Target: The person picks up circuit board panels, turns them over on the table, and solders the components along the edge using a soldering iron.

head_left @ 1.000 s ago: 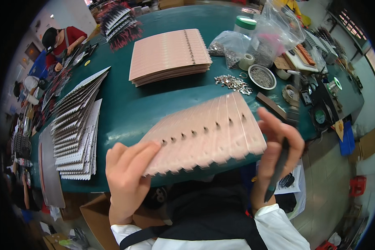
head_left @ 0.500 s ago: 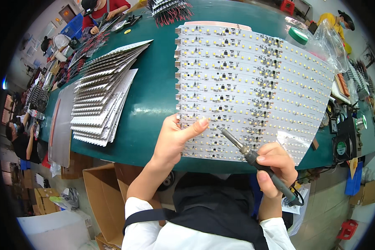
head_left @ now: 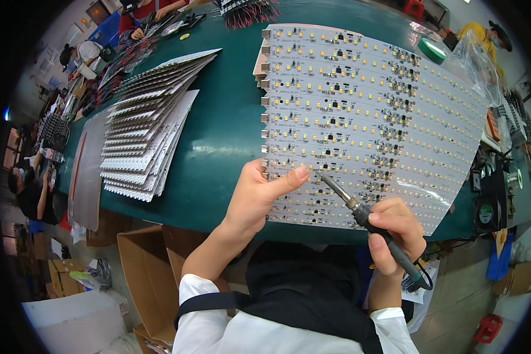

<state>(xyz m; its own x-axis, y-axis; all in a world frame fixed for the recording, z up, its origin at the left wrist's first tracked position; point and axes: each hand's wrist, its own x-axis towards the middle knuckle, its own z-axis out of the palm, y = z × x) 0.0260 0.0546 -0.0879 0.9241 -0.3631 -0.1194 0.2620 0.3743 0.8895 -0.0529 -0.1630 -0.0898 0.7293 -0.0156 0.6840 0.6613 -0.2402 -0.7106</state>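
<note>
A large light-grey LED circuit board panel (head_left: pixel 360 135), made of many strips with small yellow LEDs and black chips, lies in front of me, raised at the left edge. My left hand (head_left: pixel 259 194) grips that edge near the lower left, thumb on top of the strips and fingers hidden underneath. In my right hand (head_left: pixel 398 233) is a soldering iron (head_left: pixel 366 218), held like a pen around its dark handle. Its tip points up and left, near the panel's surface just right of my left thumb; whether it touches cannot be told.
A fanned stack of similar panels (head_left: pixel 147 130) stands at left on the green table (head_left: pixel 224 135). Green tape (head_left: pixel 432 51) and a clear plastic bag (head_left: pixel 475 65) lie at far right. Cardboard boxes (head_left: pixel 153 277) stand below the table edge. Co-workers sit around the far and left sides.
The panel, both hands and the soldering iron have shifted slightly to the right in view. My grips look the same, and the LEDs now appear more yellow.
</note>
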